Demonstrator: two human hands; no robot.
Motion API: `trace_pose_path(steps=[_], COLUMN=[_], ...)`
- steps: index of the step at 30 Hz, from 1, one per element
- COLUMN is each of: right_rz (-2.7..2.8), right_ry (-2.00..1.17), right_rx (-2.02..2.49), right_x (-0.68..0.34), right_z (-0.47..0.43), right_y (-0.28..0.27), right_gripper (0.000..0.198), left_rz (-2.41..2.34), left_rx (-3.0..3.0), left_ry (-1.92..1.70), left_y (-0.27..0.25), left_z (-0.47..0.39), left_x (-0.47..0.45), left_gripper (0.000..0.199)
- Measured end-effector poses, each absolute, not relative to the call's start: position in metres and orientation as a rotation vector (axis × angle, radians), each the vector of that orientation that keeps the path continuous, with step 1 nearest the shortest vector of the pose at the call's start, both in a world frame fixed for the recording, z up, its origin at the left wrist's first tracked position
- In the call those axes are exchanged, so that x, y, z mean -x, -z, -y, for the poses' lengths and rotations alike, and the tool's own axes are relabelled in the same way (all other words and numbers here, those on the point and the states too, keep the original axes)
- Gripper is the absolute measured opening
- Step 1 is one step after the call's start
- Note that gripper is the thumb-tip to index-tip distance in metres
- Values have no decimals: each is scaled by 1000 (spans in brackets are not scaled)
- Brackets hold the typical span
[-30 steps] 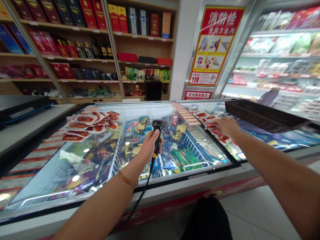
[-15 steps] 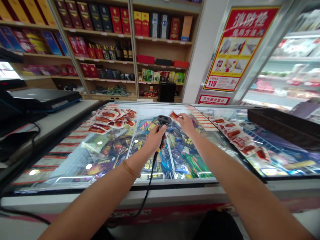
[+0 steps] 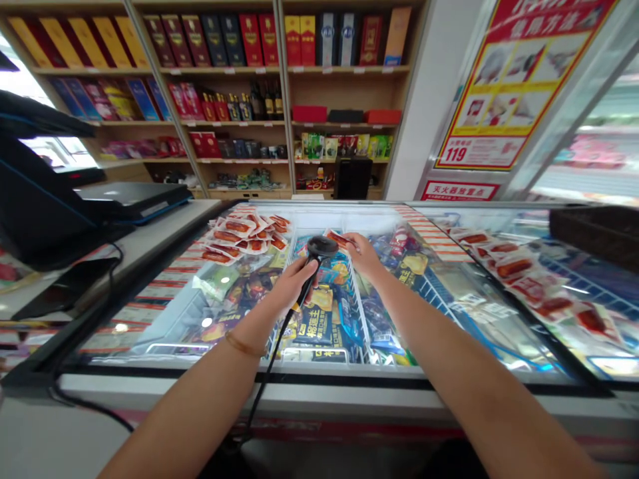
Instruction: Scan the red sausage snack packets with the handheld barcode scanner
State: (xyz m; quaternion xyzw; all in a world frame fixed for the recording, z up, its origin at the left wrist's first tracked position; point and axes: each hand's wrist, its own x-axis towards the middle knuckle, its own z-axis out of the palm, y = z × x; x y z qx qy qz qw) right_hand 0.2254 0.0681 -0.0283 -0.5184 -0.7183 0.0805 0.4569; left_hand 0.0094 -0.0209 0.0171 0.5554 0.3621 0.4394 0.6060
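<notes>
Steadily, with left hand (image 3: 295, 284) curled round the scanner (image 3: 322, 247) and right hand (image 3: 363, 255) pinching a packet (image 3: 336, 237) just beside it, mid-frame, angle the packet squarely toward the scanner.

Freezer (image 3: 349, 394) was the carrier, flat glass top (image 3: 164, 326). Overlapping pile of sausage packs (image 3: 244, 236) sat back left. Loose row of sausage packs (image 3: 515, 267) ran back to front, right of the black divider (image 3: 574, 359). Dark tray (image 3: 599, 236) far right. Label strips (image 3: 432, 233) along the glass; over or under, couldn't tell.
</notes>
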Motion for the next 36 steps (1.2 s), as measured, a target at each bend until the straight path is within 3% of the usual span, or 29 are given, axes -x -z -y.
trace_pose_path(steps=[26, 36], right_rz=[1668, 1528], right_ry=[-202, -173], right_rx=[1152, 1302], right_x=[-228, -198], right_z=[-70, -80], right_y=[35, 5], right_gripper=[32, 34], left_rz=[-880, -992], left_rx=[-1276, -1093], left_ry=[-1074, -1416], left_y=[-12, -41], left_z=[17, 11], left_x=[-7, 18], left_gripper=[45, 43])
